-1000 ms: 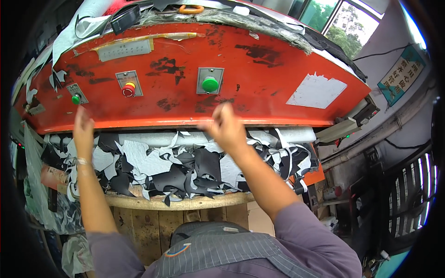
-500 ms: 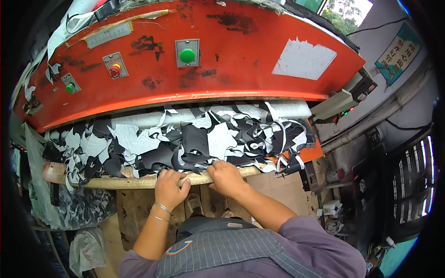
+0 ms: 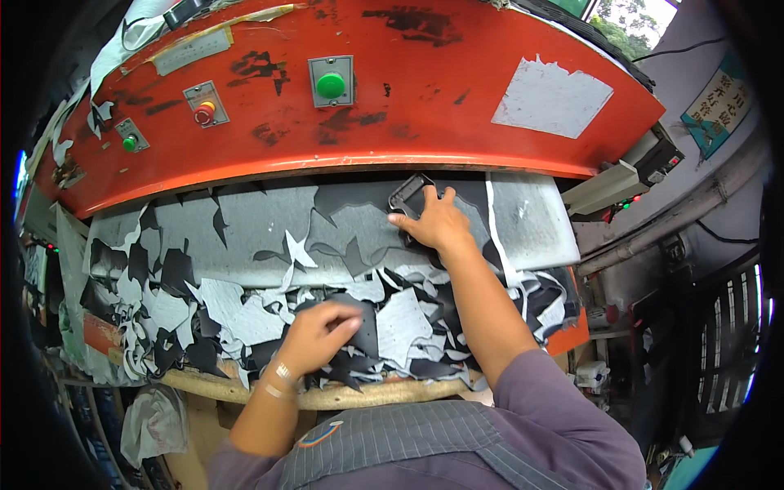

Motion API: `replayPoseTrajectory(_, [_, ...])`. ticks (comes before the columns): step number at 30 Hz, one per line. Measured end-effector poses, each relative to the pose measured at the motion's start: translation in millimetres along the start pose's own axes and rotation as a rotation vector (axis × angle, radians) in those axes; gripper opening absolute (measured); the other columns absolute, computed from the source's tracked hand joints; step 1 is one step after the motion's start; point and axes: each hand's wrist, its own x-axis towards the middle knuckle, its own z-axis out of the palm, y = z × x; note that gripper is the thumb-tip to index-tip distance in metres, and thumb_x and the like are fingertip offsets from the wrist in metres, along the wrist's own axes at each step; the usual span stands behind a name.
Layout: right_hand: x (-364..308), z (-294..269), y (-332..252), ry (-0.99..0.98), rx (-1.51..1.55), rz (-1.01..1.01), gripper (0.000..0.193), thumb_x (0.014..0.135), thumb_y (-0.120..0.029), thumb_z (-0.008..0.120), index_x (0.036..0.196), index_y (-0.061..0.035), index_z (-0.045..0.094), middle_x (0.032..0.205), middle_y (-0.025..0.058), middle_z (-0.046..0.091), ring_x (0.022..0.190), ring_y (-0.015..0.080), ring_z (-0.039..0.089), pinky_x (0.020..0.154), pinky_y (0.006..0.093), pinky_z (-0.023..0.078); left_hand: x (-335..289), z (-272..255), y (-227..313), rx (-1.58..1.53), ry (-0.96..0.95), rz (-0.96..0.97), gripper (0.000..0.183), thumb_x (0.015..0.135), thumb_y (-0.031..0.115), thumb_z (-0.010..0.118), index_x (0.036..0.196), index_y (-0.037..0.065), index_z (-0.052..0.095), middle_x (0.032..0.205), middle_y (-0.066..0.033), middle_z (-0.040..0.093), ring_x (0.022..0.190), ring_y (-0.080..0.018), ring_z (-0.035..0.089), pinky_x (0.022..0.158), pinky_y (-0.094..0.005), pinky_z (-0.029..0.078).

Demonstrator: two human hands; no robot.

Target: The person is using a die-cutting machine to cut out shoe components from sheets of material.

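My right hand reaches far over the pale work board, thumb and fingers spread round a black metal cutting die. The die rests near the board's back edge, beside dark sheet material. Closer to me, my left hand is bent over the heap of black and white scraps. Motion blurs its fingers, so whether they grip anything is unclear. By its fingertips lies a dark grey piece with small holes, next to a larger white scrap.
Just behind the board stands the red press front, with a green button and a red knob. A worn wooden edge runs along the near side. A whitish sack sits at lower left.
Both hands have left the wooden edge. My right went forward to the die, my left rose over the scraps. The board and scrap heap have come toward me, exposing more board.
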Motion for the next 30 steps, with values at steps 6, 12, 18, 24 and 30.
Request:
replayPoseTrajectory(6, [26, 29, 51, -0.086, 0.436, -0.174, 0.059, 0.064, -0.038, 0.074, 0.110, -0.0035, 0.060, 0.123, 0.0205, 0.045, 0.107, 0.0354, 0.054, 0.091, 0.0391, 0.045, 132, 49, -19, -0.141, -0.001, 0.002, 0.079, 0.077, 0.012, 0.072, 0.143, 0.000, 0.030, 0.127, -0.0205, 0.048, 0.082, -0.0170, 0.064, 0.074, -0.0294, 0.052])
replayPoseTrajectory(12, [-1, 14, 100, -0.010, 0.626, -0.446, 0.048, 0.070, -0.028, 0.074, 0.112, -0.0058, 0.063, 0.123, 0.0199, 0.044, 0.119, 0.0343, 0.043, 0.102, 0.0397, 0.035, 170, 87, -4, 0.007, 0.015, 0.228, 0.082, 0.073, 0.013, 0.075, 0.141, -0.001, 0.031, 0.125, -0.0247, 0.052, 0.084, -0.0225, 0.067, 0.075, -0.0301, 0.052])
replayPoseTrajectory(18, [10, 7, 111, -0.118, 0.700, -0.430, 0.041, 0.071, -0.025, 0.073, 0.105, -0.0032, 0.066, 0.126, 0.0201, 0.042, 0.119, 0.0333, 0.044, 0.101, 0.0387, 0.036, 129, 109, -7, -0.087, 0.056, 0.034, 0.024, 0.077, 0.000, 0.064, 0.100, 0.005, 0.069, 0.093, -0.0127, 0.070, 0.082, -0.0211, 0.067, 0.073, -0.0299, 0.051])
replayPoseTrajectory(24, [59, -20, 27, -0.181, 0.288, -0.758, 0.044, 0.065, -0.030, 0.073, 0.103, -0.0081, 0.068, 0.140, 0.0239, 0.036, 0.119, 0.0391, 0.049, 0.097, 0.0390, 0.043, 31, 87, 8, 0.027, 0.041, 0.105, 0.018, 0.082, 0.011, 0.067, 0.100, 0.007, 0.070, 0.082, -0.0098, 0.067, 0.076, -0.0224, 0.065, 0.069, -0.0295, 0.051])
replayPoseTrajectory(30, [99, 12, -61, -0.296, -0.012, -0.806, 0.045, 0.066, -0.032, 0.070, 0.107, -0.0110, 0.069, 0.144, 0.0202, 0.035, 0.121, 0.0357, 0.048, 0.099, 0.0377, 0.042, -31, 75, -23, -0.408, -0.156, -0.194, 0.022, 0.088, 0.019, 0.067, 0.106, 0.007, 0.069, 0.080, -0.0081, 0.070, 0.073, -0.0098, 0.065, 0.068, -0.0262, 0.050])
